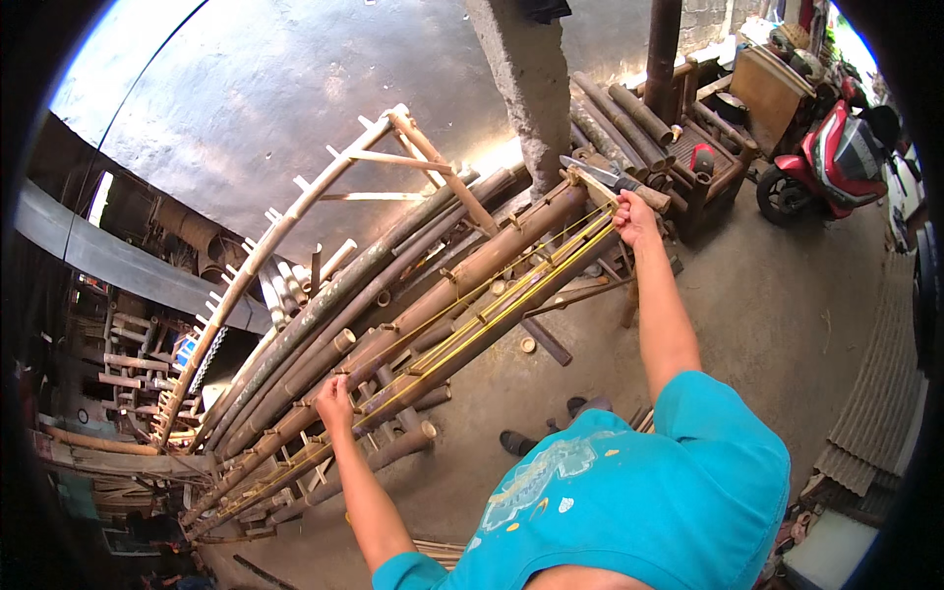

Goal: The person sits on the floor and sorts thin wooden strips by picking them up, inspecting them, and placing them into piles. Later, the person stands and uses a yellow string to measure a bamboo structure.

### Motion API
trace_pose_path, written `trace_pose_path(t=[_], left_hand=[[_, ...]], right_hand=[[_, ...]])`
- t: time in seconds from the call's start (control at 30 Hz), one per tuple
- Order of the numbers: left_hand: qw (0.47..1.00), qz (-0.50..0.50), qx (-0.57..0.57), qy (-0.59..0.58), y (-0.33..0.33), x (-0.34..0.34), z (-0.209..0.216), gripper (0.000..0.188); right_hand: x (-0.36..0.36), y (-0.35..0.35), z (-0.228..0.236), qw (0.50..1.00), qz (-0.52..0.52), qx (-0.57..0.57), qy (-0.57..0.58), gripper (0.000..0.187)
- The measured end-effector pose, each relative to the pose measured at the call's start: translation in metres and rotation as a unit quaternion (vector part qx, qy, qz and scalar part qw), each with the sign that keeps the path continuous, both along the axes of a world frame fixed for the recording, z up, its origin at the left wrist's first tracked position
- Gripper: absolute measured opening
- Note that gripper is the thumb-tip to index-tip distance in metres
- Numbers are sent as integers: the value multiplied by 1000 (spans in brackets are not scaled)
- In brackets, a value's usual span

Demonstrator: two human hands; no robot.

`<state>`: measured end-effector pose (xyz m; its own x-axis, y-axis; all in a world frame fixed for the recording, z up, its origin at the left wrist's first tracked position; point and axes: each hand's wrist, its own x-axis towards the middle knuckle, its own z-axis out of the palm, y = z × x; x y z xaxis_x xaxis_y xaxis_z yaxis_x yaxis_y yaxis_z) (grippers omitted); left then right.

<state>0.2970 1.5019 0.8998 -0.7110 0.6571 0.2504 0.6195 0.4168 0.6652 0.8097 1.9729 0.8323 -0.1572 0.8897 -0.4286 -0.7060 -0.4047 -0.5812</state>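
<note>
A long brown bamboo pole runs diagonally from the lower left to the upper right, with short pegs standing along it. Beside it, thin yellow lines stretch along a second pole; cord or measuring tape, I cannot tell. At the far right end of the poles my right hand is closed around the end of the yellow line. My left hand is at the long pole farther left, its fingertips pinched together by a small peg; what they hold is too small to make out. A large knife lies across the pole end near my right hand.
A bamboo ladder-like frame with pegs leans beyond the poles against a grey wall. A concrete post stands behind the pole ends, near stacked bamboo. A red motorbike is parked at the right.
</note>
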Motion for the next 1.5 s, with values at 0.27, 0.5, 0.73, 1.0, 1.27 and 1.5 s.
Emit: trace_pose_path(t=[0.27,0.5,0.73,1.0,1.27,1.5], left_hand=[[997,-36,-64,-25,10,-18,21,23],[998,-20,-38,-36,9,0,-61,21],[991,60,-46,-106,-23,57,-96,35],[984,75,159,-22,-53,142,-192,44],[975,10,-106,-194,10,263,-159,41],[912,-283,-61,-289,52,298,-52,20]], right_hand=[[11,-20,10,986,11,75,-151,12],[-9,-12,3,713,-61,201,-669,17],[0,-14,-22,759,-143,165,-613,19],[2,-36,-45,823,-143,160,-527,20],[-98,-190,-15,807,75,380,-446,19],[-105,-294,-37,736,459,448,-218,28]])
